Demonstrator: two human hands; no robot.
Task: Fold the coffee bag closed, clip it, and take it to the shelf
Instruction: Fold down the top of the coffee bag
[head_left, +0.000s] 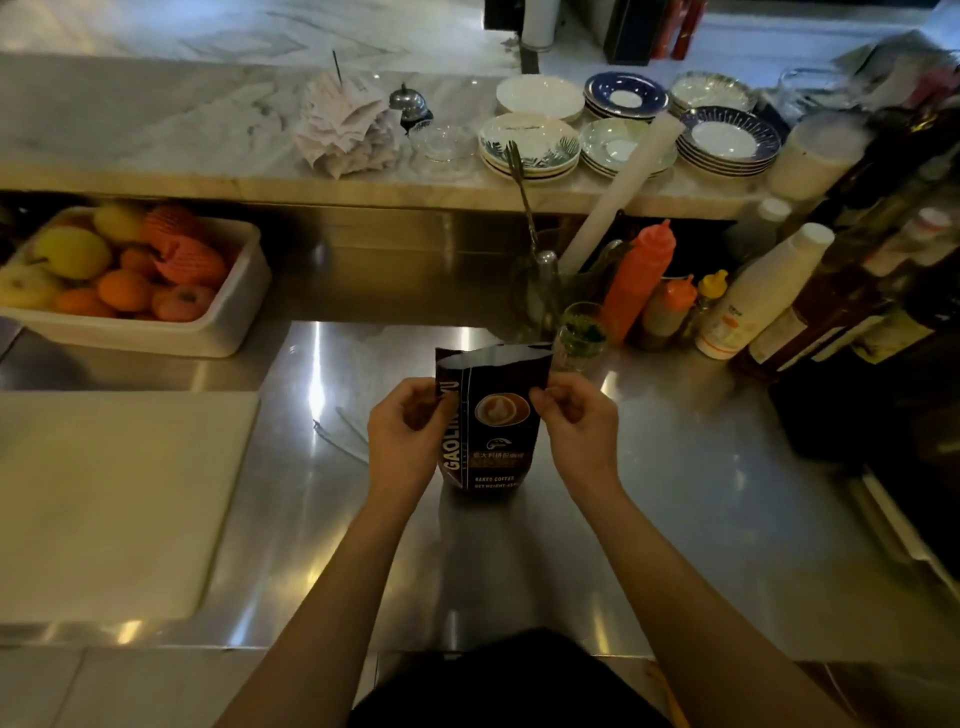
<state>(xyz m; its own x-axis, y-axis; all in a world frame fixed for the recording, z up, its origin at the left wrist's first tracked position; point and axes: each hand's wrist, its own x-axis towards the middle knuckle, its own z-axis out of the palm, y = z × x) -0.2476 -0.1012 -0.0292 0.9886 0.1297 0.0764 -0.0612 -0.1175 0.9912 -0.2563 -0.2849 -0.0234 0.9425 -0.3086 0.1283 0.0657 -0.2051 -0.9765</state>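
A dark coffee bag (496, 431) with a latte picture stands upright on the steel counter (675, 493), its top open. My left hand (408, 428) pinches the bag's upper left edge. My right hand (574, 415) pinches its upper right edge. A thin clear clip-like object (337, 434) lies on the counter just left of my left hand; what it is cannot be told for sure.
A white cutting board (114, 499) lies at the left. A white tub of fruit (130, 275) sits at the back left. Squeeze bottles (641, 275), a small glass (582, 335) and dark bottles (857, 291) crowd the right. Stacked plates (530, 143) rest on the marble ledge.
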